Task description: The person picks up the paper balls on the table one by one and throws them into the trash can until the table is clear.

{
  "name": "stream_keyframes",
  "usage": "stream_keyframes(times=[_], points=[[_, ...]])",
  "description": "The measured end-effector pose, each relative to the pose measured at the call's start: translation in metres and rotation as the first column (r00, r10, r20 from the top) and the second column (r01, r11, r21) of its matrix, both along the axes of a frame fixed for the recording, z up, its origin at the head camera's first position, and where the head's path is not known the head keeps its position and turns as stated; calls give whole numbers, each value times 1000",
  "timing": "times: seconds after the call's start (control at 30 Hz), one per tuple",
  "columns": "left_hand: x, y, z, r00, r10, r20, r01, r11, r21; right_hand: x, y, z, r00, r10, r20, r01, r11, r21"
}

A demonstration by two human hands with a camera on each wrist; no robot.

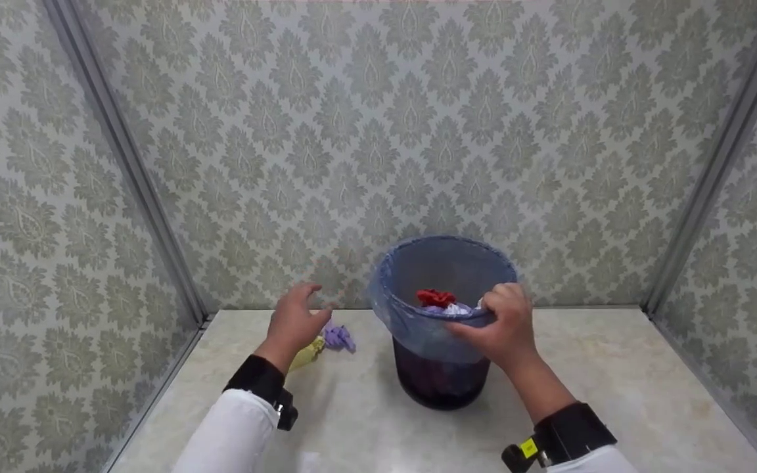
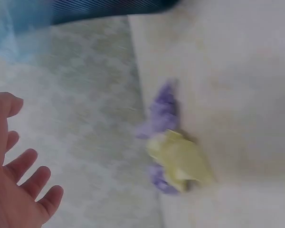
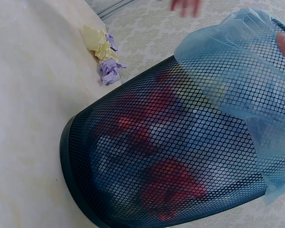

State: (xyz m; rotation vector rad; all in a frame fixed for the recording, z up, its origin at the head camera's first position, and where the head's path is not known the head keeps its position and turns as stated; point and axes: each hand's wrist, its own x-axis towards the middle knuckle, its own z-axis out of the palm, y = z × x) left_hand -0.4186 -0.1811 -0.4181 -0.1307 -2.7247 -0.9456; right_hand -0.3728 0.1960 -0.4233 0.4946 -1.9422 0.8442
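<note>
A dark mesh wastebasket (image 1: 441,381) stands on the table, lined with a translucent blue trash bag (image 1: 411,332) folded over its rim. My right hand (image 1: 506,322) grips the near right rim through the bag, thumb outside and fingers over the edge. Crumpled paper fills the basket; a red ball (image 1: 435,297) tops it, and more red paper (image 3: 171,185) shows through the mesh. Left of the basket, my left hand (image 1: 296,322) is raised with fingers spread, holding nothing. Below it lie crumpled yellow paper (image 2: 183,159) and purple paper (image 2: 164,111) on the tabletop.
The pale marbled table (image 1: 365,427) meets a patterned wall (image 1: 372,131) at its back edge. Similar panels with grey metal posts (image 1: 132,171) stand at both sides. Each wrist wears a black strap (image 1: 253,381) with a small camera.
</note>
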Motion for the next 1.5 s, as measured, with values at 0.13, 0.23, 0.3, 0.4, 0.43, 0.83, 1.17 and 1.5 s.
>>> stream_keyframes(times=[0.13,0.23,0.3,0.4,0.43,0.83,1.17,1.5], points=[[1,-17,-42,996,73,52,-67,993,-101,0,-1,0,1000,3,14,-2,1000,-5],[6,-24,-69,991,113,71,-100,981,-169,0,-2,0,1000,5,20,-5,1000,2],[8,-26,-81,988,134,74,-118,975,-188,0,-2,0,1000,2,20,-2,1000,2],[8,-27,-94,984,157,79,-137,967,-213,0,-1,0,1000,-5,19,5,1000,0],[8,-27,-97,983,162,89,-140,966,-218,1,-1,0,1000,-6,19,6,1000,-2],[8,-26,-121,971,209,115,-171,946,-274,0,-2,-1,1000,2,-15,-2,1000,2],[12,-19,-121,976,199,92,-172,955,-241,0,-1,-1,1000,-5,-25,6,1000,9],[1,-17,-125,989,145,-7,-140,948,-287,-2,0,-1,1000,5,-31,-5,1000,11]])
